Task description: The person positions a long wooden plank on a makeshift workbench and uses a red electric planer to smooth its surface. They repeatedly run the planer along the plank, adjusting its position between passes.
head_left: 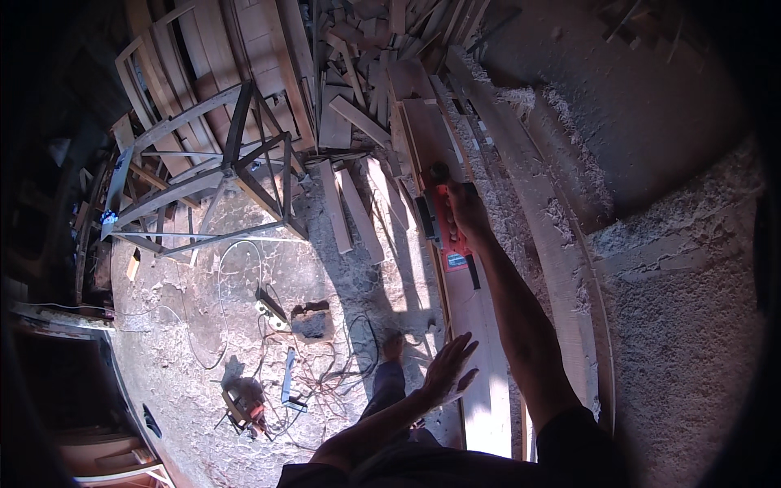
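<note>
My right hand (467, 208) is wrapped round the grip of a red and black electric planer (443, 220). The planer rests on a long pale wooden board (474, 313) that runs away from me. Its underside and the blade are hidden. Nearer to my body, my left hand (447, 372) is held flat with its fingers stretched apart, over or beside the left edge of the board. Whether it touches the wood I cannot tell. Nothing is in it.
Beside the board lies another long plank (547, 236) strewn with shavings. A metal frame (232, 171) stands at left, near wood offcuts (358, 114). On the floor are a power strip (272, 313), tangled cables (333, 374), a red power tool (246, 407) and a blue metal piece (289, 382).
</note>
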Tool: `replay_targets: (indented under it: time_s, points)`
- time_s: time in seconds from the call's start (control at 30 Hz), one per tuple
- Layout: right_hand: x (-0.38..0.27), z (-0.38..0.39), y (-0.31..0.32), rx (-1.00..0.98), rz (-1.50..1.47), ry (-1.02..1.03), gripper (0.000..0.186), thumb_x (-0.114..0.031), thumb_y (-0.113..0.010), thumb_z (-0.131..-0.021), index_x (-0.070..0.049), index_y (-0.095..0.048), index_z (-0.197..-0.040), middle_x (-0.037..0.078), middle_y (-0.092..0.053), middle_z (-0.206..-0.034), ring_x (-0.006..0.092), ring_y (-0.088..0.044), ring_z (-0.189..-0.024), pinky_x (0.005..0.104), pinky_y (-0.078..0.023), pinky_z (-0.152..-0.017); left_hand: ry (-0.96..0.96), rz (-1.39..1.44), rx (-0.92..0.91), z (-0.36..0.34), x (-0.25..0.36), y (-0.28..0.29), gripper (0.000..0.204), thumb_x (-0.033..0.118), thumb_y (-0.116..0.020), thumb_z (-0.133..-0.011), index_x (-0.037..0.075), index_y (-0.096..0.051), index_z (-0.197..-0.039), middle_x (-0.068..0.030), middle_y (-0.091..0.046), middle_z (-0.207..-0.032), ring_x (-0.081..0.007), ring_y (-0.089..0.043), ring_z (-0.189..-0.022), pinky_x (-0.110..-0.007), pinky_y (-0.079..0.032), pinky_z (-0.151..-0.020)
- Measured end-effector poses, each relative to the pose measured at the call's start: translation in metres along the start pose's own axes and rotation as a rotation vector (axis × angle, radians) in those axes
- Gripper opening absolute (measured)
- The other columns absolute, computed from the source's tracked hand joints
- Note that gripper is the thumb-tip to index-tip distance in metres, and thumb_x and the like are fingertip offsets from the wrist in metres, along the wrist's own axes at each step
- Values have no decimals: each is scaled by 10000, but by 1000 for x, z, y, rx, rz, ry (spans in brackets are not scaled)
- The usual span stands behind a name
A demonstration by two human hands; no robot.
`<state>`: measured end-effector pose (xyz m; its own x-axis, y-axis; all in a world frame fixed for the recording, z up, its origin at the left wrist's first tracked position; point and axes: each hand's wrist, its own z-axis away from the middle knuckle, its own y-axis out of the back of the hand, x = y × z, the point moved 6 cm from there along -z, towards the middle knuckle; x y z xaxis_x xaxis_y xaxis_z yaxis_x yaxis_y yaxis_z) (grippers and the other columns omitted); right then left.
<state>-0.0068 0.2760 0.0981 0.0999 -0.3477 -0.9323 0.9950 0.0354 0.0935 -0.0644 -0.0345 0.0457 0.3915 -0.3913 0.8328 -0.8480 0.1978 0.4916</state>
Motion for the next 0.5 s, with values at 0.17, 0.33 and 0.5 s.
replay_targets:
  time_s: [0.17,0.33,0.5]
  points:
    - [-36,-79,-15,14,16,5,540,-618,-505,-975,-103,-528,-814,15,-504,-573,139,-516,-407,312,-410,-352,-83,-276,-40,-108,-47,-13,825,279,-778,-852,-12,-383,-1516,-242,-381,-1564,-415,-371,-1454,-516,-318,-1200]
    - [-62,-151,-28,-6,-19,35,537,-617,-519,-970,-106,-514,-802,13,-492,-569,135,-499,-402,321,-397,-351,-86,-405,-39,-184,-106,7,872,392,-739,-873,-61,-362,-1516,-261,-362,-1572,-422,-290,-1495,-530,-238,-1237]
    - [-89,-216,-41,-13,-67,39,525,-603,-529,-973,-105,-522,-807,11,-492,-578,133,-482,-405,317,-381,-353,-94,-504,91,-237,-136,26,902,412,-725,-880,-110,-340,-1507,-301,-320,-1584,-434,-244,-1513,-563,-182,-1248]
